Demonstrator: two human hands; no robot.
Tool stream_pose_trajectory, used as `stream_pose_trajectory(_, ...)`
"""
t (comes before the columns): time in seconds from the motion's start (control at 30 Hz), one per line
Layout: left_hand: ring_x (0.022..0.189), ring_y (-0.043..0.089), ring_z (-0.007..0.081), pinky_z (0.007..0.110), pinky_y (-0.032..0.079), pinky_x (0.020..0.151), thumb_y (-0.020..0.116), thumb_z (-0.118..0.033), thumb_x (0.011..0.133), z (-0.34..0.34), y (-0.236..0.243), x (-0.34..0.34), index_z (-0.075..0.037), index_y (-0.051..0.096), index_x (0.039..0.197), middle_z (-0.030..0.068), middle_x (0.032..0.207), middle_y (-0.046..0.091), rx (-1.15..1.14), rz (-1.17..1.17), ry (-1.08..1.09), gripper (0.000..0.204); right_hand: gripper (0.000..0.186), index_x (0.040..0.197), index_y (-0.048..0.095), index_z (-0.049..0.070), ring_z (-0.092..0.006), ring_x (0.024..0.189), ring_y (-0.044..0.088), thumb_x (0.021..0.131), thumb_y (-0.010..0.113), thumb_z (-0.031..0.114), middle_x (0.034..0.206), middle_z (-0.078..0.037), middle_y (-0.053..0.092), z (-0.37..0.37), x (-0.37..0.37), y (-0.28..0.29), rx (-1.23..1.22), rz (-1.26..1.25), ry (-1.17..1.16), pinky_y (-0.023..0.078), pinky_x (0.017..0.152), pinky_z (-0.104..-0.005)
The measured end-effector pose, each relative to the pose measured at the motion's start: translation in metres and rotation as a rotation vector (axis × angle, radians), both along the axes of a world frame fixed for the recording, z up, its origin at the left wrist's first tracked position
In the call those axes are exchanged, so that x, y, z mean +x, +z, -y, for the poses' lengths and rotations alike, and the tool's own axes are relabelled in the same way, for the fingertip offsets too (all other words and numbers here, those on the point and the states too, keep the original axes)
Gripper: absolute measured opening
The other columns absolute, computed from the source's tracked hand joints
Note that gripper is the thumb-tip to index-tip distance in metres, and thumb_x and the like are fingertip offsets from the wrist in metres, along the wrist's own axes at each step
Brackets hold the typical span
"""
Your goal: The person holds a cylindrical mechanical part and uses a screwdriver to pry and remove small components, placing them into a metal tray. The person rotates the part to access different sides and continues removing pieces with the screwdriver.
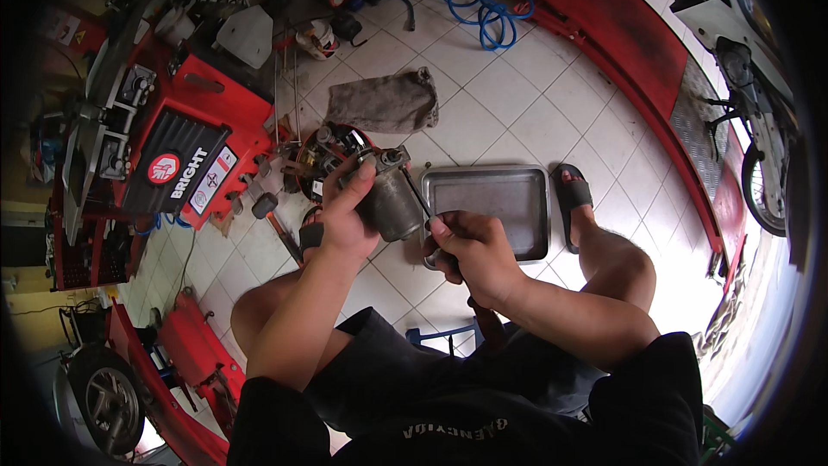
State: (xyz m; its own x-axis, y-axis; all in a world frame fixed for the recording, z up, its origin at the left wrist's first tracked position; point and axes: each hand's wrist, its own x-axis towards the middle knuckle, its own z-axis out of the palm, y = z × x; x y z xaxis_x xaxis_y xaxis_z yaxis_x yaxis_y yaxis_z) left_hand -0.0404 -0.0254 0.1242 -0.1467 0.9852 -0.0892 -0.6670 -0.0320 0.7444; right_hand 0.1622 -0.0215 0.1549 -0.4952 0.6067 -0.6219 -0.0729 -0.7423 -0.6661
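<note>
My left hand [342,217] is closed round a dull metal cylinder [395,205], like a small electric motor, held up in front of me. Its upper end has a flat cap with small fittings. In my right hand [479,257] is a slim screwdriver-like tool [418,191], gripped with thumb and curled fingers; most of its handle is hidden. The thin shaft runs up along the cylinder's right side toward the cap, and whether its tip touches there I cannot tell. Below the hands on the floor lies a rectangular metal tray [487,171], partly covered by my right hand.
A round container of metal parts [328,142] stands just beyond the cylinder. A grey rag [384,102] lies farther off. Left are a hammer [266,205] and a red machine [222,103]. A blue hose [492,13] coils at the back, beside a red lift platform [621,34].
</note>
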Motion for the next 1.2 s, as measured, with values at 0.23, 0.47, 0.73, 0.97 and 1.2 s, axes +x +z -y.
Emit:
stream_pose_trajectory(0.23, 0.104, 0.07, 0.0315, 0.043, 0.057, 0.092, 0.067, -0.02, 0.095, 0.001, -0.01, -0.004, 0.004, 0.062, 0.118, 0.0191, 0.111, 0.07, 0.043, 0.015, -0.035, 0.033, 0.02, 0.1, 0.063, -0.001, -0.0044, 0.051, 0.035, 0.104, 0.059, 0.018, 0.07, -0.002, 0.054, -0.001, 0.001, 0.0, -0.196, -0.121, -0.001, 0.026, 0.044, -0.0249)
stream_pose_trajectory(0.47, 0.112, 0.067, 0.0372, 0.048, 0.054, 0.099, 0.066, -0.021, 0.095, 0.003, -0.01, -0.006, 0.005, 0.061, 0.122, 0.0212, 0.116, 0.069, 0.1, 0.125, -0.069, 0.038, 0.019, 0.098, 0.062, 0.001, -0.0055, 0.051, 0.027, 0.104, 0.057, 0.018, 0.068, 0.0, 0.048, -0.01, 0.012, 0.003, -0.345, -0.279, 0.084, 0.023, 0.045, -0.0258)
stream_pose_trajectory(0.73, 0.106, 0.067, 0.0349, 0.045, 0.054, 0.095, 0.065, -0.03, 0.095, 0.004, 0.004, 0.002, 0.003, 0.057, 0.128, 0.0217, 0.119, 0.067, 0.059, 0.09, -0.021, 0.047, 0.02, 0.102, 0.062, 0.0, -0.0056, 0.051, 0.028, 0.105, 0.057, 0.019, 0.07, 0.0, 0.048, -0.017, 0.014, 0.005, -0.26, -0.292, 0.107, 0.023, 0.045, -0.0253)
stream_pose_trajectory(0.97, 0.105, 0.064, 0.0342, 0.043, 0.055, 0.088, 0.062, -0.042, 0.097, -0.009, 0.01, -0.014, -0.002, 0.056, 0.126, 0.0153, 0.115, 0.064, -0.137, 0.328, 0.247, 0.05, 0.022, 0.112, 0.062, 0.002, -0.0037, 0.053, 0.035, 0.104, 0.059, 0.023, 0.076, 0.001, 0.051, -0.053, 0.023, 0.049, -0.038, -0.219, 0.181, 0.027, 0.044, -0.0222)
stream_pose_trajectory(1.2, 0.11, 0.06, 0.0327, 0.029, 0.047, 0.059, 0.068, -0.045, 0.092, -0.003, 0.023, -0.033, -0.008, 0.063, 0.118, 0.0133, 0.113, 0.064, -0.059, 0.462, 0.227, 0.045, 0.047, 0.103, 0.061, 0.002, -0.0178, 0.057, 0.054, 0.1, 0.061, 0.048, 0.069, -0.005, 0.055, -0.115, 0.105, 0.075, 0.684, 0.268, -0.116, 0.05, 0.061, -0.0373)
